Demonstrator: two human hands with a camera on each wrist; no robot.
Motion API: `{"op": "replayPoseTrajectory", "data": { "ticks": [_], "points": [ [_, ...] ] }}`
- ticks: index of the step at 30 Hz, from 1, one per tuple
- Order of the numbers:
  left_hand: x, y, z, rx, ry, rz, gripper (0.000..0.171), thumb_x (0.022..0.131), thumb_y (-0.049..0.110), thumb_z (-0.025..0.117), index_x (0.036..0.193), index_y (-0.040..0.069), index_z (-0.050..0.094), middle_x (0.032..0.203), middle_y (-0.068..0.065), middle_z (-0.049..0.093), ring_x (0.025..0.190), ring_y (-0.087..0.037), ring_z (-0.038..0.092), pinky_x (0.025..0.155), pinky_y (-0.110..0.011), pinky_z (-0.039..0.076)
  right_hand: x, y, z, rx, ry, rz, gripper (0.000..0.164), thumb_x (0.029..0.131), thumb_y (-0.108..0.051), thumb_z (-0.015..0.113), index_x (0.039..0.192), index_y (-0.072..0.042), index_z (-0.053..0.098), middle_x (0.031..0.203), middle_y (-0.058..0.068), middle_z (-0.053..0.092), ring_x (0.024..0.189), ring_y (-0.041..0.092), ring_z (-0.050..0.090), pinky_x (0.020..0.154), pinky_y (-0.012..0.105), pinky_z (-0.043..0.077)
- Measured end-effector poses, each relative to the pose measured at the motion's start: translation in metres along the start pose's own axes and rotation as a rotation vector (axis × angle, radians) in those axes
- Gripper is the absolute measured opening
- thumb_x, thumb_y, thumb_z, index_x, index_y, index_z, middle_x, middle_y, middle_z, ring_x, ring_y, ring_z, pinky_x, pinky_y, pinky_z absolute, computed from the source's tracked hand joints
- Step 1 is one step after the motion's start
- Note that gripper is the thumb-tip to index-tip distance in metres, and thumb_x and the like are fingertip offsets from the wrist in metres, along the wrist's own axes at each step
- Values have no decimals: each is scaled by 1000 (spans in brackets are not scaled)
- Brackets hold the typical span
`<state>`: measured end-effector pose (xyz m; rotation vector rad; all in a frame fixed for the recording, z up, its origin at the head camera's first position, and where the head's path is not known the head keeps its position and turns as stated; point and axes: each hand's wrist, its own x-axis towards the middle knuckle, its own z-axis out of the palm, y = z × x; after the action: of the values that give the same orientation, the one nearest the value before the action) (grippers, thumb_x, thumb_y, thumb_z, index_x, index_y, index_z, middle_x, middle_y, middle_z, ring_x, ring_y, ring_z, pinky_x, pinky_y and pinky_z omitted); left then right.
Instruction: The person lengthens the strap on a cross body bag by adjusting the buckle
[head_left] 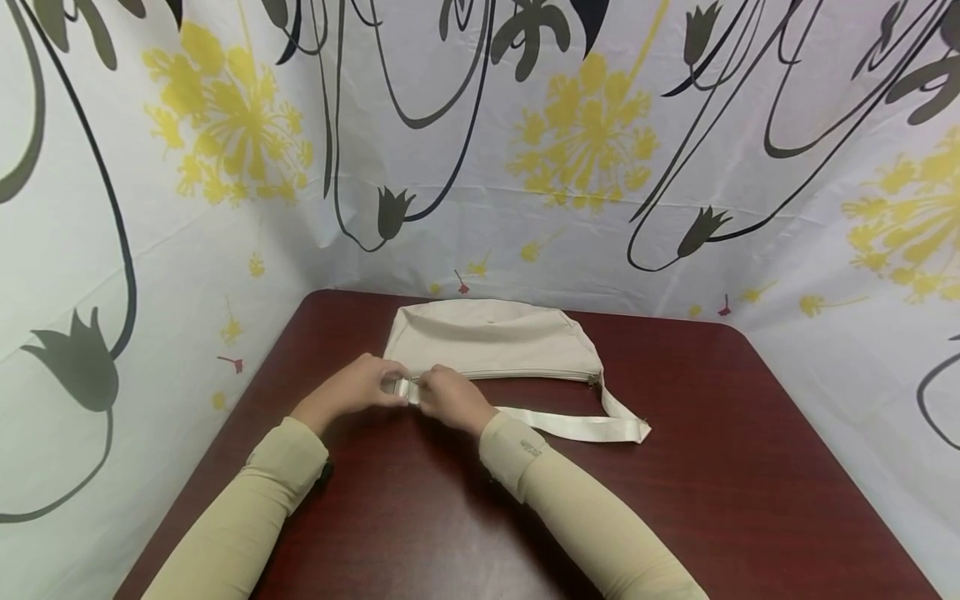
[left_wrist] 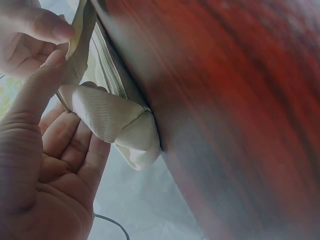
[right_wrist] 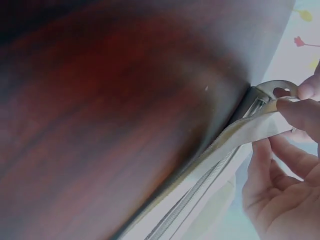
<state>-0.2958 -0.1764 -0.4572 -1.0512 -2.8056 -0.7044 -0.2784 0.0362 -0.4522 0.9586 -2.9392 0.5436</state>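
Observation:
A cream fabric shoulder bag [head_left: 491,342] lies on the table with its zipper edge toward me. My left hand [head_left: 362,385] holds the bag's strap at its left end, beside a thin buckle [head_left: 405,390]. In the left wrist view, the left thumb and fingers are around the folded strap [left_wrist: 102,110] and the buckle's edge. Just to the right, my right hand [head_left: 454,402] pinches the same strap between thumb and fingers. The right wrist view shows the strap [right_wrist: 250,131] running from these fingers alongside the zipper [right_wrist: 200,187].
The strap's loose part [head_left: 585,427] loops in front of the bag and folds at a corner on the right. A dark red wooden table [head_left: 720,483] lies beneath. Patterned white cloth [head_left: 465,150] hangs behind and at both sides.

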Motion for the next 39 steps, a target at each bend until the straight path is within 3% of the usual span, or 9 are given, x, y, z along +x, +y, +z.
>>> {"op": "replayPoseTrajectory", "data": {
  "ticks": [6, 19, 31, 39],
  "points": [
    [0, 0, 0, -18, -9, 2, 38, 80, 32, 87, 110, 12, 76, 101, 1, 75, 76, -8, 57, 73, -29, 47, 1, -1, -1, 56, 5, -27, 14, 86, -4, 71, 100, -5, 73, 86, 1, 60, 78, 12, 53, 73, 24, 48],
    [-1, 1, 1, -33, 0, 19, 34, 82, 27, 85, 111, 12, 77, 98, 2, 75, 72, -5, 56, 69, -26, 47, 2, -4, 2, 138, 32, -32, 5, 88, -5, 72, 93, -5, 70, 86, 2, 60, 80, 13, 54, 77, 27, 49],
    [-1, 1, 1, -6, 28, 69, 25, 83, 25, 83, 104, 14, 77, 84, 8, 71, 64, -4, 52, 62, -24, 45, 0, 1, 0, 81, 3, -41, 11, 91, -10, 70, 102, -9, 71, 89, 3, 60, 78, 12, 50, 71, 26, 44],
    [-1, 1, 1, -11, 23, 44, 26, 82, 26, 84, 105, 14, 77, 83, 9, 70, 64, -4, 50, 61, -24, 44, -3, 6, 0, -2, -14, 5, 22, 91, -25, 78, 110, -15, 75, 95, -2, 65, 82, 10, 57, 75, 28, 50]
  ]
}}
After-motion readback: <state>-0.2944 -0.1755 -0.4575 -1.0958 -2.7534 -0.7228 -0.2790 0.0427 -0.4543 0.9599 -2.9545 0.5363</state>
